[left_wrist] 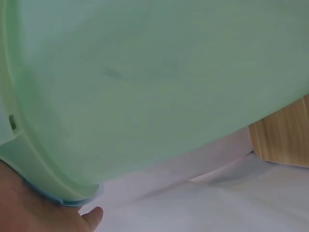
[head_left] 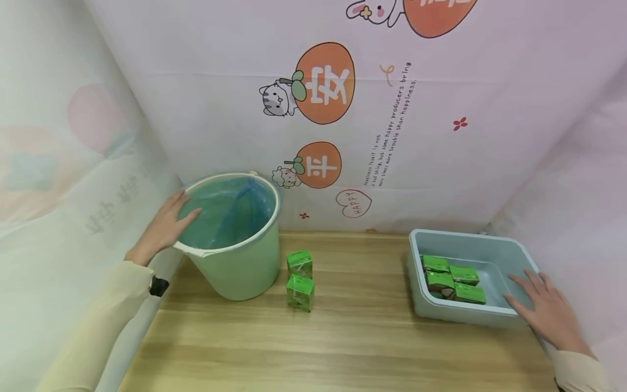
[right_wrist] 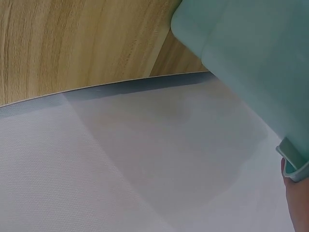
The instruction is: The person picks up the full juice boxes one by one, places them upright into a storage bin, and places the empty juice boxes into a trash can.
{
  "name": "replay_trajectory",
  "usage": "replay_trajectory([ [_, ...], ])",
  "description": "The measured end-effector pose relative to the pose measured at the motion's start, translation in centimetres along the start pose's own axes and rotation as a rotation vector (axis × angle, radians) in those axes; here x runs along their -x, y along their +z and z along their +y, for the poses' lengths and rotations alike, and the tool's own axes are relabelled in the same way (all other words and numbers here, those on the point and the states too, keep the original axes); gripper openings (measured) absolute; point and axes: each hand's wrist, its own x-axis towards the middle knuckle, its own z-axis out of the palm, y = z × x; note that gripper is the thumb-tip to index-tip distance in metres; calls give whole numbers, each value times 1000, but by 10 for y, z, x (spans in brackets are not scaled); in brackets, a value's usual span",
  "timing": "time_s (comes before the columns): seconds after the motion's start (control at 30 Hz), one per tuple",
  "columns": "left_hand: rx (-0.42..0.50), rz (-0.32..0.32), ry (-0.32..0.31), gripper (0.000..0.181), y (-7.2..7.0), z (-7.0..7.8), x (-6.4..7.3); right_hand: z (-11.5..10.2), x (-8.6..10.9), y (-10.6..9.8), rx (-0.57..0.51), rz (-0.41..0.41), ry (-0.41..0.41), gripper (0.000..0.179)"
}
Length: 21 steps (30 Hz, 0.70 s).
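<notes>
In the head view my left hand (head_left: 164, 223) rests at the left side of the rim of a pale green bucket (head_left: 240, 272), its thumb stretched over the opening. A blue-green plastic bag (head_left: 250, 209) lines the bucket. Close up, the left wrist view has that hand (left_wrist: 46, 208) against the rim at the lower left. Over the right edge of a light blue plastic basin (head_left: 416, 283) lies my right hand (head_left: 551, 307), fingers spread and extended over the inside. Several small green boxes (head_left: 470, 294) sit in the basin's left part. The right wrist view has only a sliver of that hand (right_wrist: 297, 198) at the rim.
Two more green boxes, a front one (head_left: 300, 294) and one behind it (head_left: 300, 263), stand just right of the bucket on the wooden table (head_left: 352, 337). Printed cloth walls (head_left: 220, 120) enclose the back and both sides.
</notes>
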Motion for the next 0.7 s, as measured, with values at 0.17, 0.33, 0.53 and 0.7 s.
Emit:
replay_trajectory([
  [0.17, 2, -6, 11, 77, 5, 0, -5, 4, 1, -9, 15, -12, 15, 64],
  [0.33, -51, -22, 8, 79, 1, -5, -5, 3, -8, -9, 5, -31, 4, 63],
  [0.53, -80, -42, 9, 81, 3, -9, -7, 1, -11, -12, -87, -80, 35, 58],
  [0.7, -62, -43, -1, 80, 4, -11, -7, -4, -13, -13, -123, -121, 68, 60],
])
